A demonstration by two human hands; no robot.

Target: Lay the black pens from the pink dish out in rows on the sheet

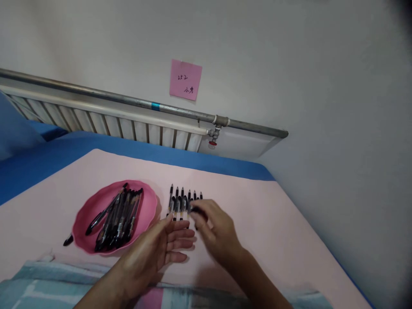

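Uncapped pens lie side by side on the pink surface with their tips pointing away, and black-ended caps sit over their lower parts. At the right end of this row, my right hand is closed in a pinch on a small black piece that looks like a pen cap; the fingers partly cover it. My left hand is palm up just in front of the row, its fingers stretched out and nothing in it. To its left, a pink bowl holds many black pens in a heap.
A black pen end pokes out beside the bowl's left rim. Blue-white fabric lies along the near edge. Behind the table stand a radiator, a metal pipe with a red valve, and a wall with a pink note.
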